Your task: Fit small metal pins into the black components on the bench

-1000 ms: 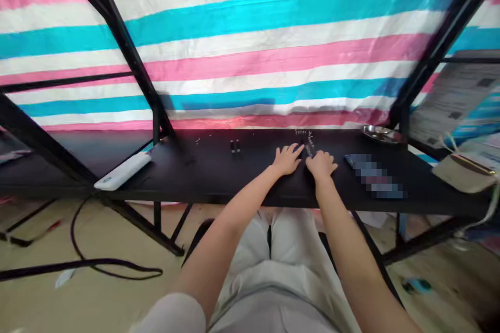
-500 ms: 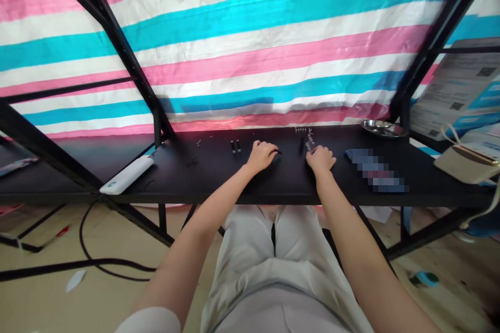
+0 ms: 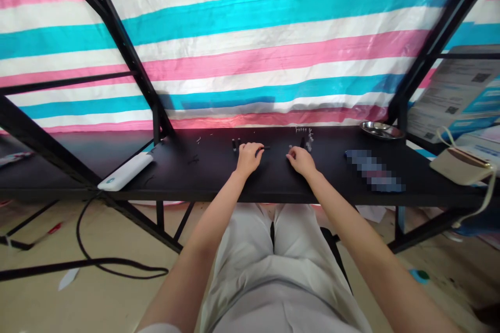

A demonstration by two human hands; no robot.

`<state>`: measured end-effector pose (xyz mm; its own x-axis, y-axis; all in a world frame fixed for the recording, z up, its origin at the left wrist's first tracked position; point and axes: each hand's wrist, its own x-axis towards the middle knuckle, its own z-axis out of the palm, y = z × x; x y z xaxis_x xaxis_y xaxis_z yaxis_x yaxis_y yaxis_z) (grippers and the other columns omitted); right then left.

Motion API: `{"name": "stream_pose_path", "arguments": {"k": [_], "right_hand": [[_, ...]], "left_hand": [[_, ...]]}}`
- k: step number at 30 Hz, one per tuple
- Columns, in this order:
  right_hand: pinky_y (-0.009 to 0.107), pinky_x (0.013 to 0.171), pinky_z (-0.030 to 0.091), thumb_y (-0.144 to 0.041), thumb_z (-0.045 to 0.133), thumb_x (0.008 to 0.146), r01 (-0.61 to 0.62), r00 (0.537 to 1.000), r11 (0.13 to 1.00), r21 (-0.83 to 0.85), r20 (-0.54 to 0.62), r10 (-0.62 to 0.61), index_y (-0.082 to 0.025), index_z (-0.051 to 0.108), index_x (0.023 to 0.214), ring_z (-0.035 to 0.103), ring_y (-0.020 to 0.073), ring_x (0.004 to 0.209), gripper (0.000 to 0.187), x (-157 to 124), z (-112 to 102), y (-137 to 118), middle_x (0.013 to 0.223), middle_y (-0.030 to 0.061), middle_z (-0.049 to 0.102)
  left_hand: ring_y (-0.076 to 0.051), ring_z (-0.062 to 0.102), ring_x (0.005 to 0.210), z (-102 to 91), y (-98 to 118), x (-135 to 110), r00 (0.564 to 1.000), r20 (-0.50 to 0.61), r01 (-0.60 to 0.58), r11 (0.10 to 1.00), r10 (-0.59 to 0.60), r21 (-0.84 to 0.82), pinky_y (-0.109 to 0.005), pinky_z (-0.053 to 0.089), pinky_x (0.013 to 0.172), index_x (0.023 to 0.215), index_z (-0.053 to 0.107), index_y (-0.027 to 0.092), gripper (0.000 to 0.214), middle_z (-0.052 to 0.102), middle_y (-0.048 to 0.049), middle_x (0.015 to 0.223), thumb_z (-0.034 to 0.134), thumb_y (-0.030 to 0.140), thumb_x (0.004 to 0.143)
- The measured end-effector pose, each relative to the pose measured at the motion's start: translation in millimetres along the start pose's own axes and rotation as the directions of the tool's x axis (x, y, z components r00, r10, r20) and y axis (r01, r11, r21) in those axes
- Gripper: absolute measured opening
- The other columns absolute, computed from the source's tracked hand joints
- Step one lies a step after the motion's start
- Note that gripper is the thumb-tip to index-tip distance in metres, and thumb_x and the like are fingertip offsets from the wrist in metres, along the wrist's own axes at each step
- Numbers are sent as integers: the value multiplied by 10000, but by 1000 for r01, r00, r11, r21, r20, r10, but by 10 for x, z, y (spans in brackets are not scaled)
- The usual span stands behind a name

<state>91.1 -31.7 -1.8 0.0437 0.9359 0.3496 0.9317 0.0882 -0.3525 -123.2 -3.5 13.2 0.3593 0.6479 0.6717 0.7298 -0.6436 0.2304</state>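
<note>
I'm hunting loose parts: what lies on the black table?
On the black table: a white flat device, two small black pieces, a metal dish, tiny pale bits. The left hand covers most of a thin black piece; anything under the right hand is hidden.

Just one camera, worn on the person's head. It looked forward and down over the lap (image 3: 250, 270) onto the black table (image 3: 211, 182), close enough that the left hand (image 3: 248, 157) and right hand (image 3: 301, 160) sat mid-frame. It faced the striped tarp (image 3: 250, 47) square-on, pretty wide view, with floor (image 3: 47, 302) at the bottom corners.
</note>
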Motion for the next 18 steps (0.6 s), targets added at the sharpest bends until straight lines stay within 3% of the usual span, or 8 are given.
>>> {"name": "stream_pose_path", "arguments": {"k": [1,3,8,18], "right_hand": [[290,741,403,-300,450,862,106,994,994,-22,13,-106,-187,579,922,565,194,878,182,30,18,-59,920,77,640],[294,738,397,-263,394,891,200,980,975,-102,40,-196,-171,554,997,562,200,885,213,102,54,-173,962,98,633],[300,754,393,-221,302,923,141,989,965,-220,77,-127,-162,515,1081,544,211,949,272,232,133,-326,1079,128,591],[286,760,392,-249,300,935,232,973,961,-151,52,-227,-182,540,1107,549,200,945,303,163,117,-283,1049,104,607]], "left_hand": [[-181,574,883,-1,3,1,1000,9,-8,1000,8,6,-348,334,859,968,603,198,142,671,-32,938,511,233,866],[-184,572,889,-2,11,-4,999,30,-25,1000,24,15,-348,337,857,979,598,200,151,669,-37,955,495,226,872],[-181,572,889,-2,15,-24,999,34,-19,1000,18,24,-343,341,852,978,583,196,148,664,-38,966,479,207,875],[-187,573,896,6,-13,-24,999,0,52,999,-52,-6,-352,349,863,977,572,194,148,660,-41,972,476,197,864]]}}
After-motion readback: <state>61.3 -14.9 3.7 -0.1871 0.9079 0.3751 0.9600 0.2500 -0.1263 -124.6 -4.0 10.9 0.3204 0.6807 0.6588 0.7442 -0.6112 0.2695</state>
